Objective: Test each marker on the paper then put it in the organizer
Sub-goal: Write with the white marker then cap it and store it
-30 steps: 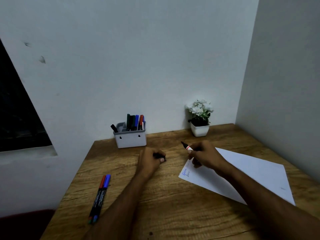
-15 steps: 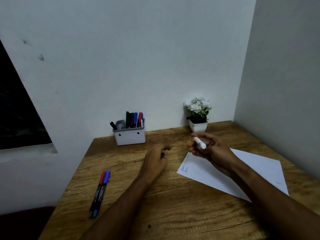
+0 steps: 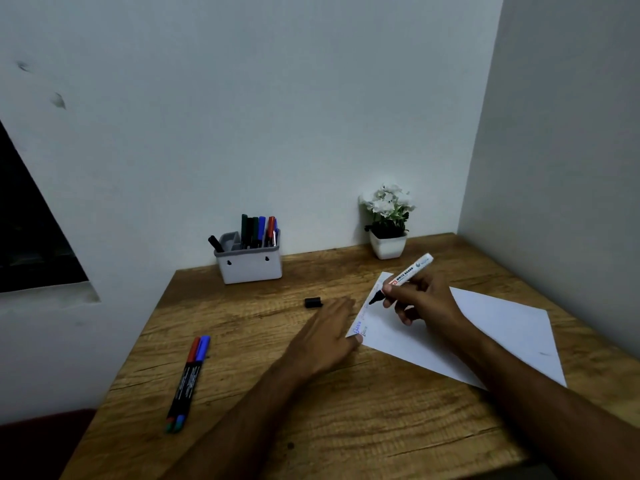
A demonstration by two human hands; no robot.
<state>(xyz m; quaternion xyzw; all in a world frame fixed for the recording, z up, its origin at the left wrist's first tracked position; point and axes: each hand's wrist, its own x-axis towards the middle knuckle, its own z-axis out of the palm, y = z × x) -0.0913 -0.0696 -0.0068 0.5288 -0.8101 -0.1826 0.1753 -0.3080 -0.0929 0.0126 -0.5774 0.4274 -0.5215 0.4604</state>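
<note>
My right hand [image 3: 420, 301] grips an uncapped white marker [image 3: 408, 273] in a writing hold, its black tip just above the left edge of the white paper [image 3: 485, 327]. My left hand [image 3: 327, 337] lies flat with straight fingers, its thumb pressing the paper's near-left corner beside some blue scribbles. The marker's black cap [image 3: 313, 302] lies on the wood just beyond my left fingertips. A white organizer [image 3: 250, 268] at the back wall holds several markers. A red marker [image 3: 183, 377] and a blue marker [image 3: 194, 379] lie side by side at the near left.
A small white pot with white flowers [image 3: 388, 225] stands at the back right by the wall. The wooden table [image 3: 311, 410] sits in a corner, with walls behind and to the right. Its left edge drops off beside the two loose markers.
My left hand let go of the black cap, which now lies on the table, and moved right to press the paper. My right hand turned the marker tip-down over the paper.
</note>
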